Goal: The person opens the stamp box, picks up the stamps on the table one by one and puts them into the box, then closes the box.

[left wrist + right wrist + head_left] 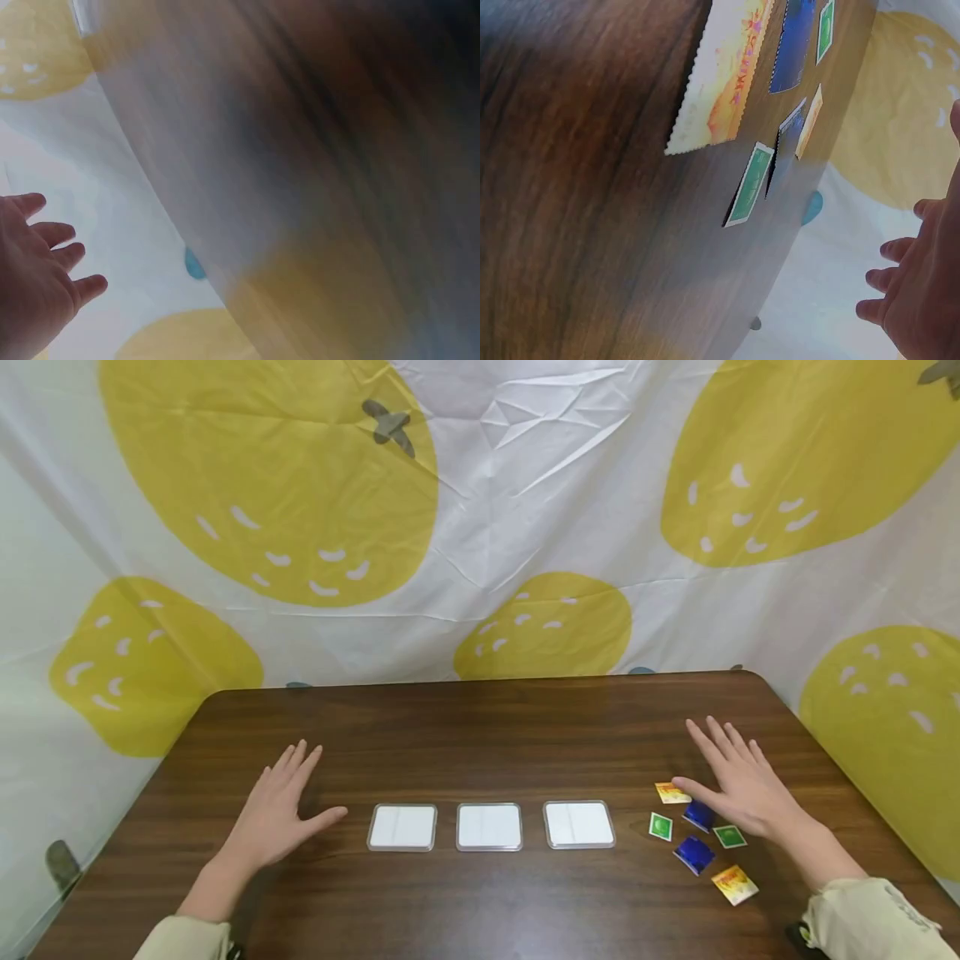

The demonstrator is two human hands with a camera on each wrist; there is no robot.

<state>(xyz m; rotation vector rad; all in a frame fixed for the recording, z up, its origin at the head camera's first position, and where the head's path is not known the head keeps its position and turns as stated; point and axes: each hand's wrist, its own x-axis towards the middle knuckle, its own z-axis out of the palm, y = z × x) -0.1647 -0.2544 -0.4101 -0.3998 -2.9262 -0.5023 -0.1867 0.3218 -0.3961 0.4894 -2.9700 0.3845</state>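
My left hand (273,814) is spread with its fingers straight, left of three flat, clear-rimmed white rectangular cases: a left one (402,827), a middle one (489,826) and a right one (579,823). My right hand (746,785), also spread, is beside several small stamp-like pieces. Its thumb overlaps a yellow-orange piece (667,793) in the head view; contact cannot be told. Nearer me lie a green piece (661,827), a blue piece (693,855) and another yellow-orange piece (735,885). The right wrist view shows scalloped edges on the larger yellow-orange piece (720,82). Neither hand holds anything.
The brown wood-grain table (480,735) has rounded far corners. A white cloth (525,485) printed with big yellow fruit hangs behind it and at both sides. Another blue piece (699,816) and another green piece (730,837) lie close to the right hand.
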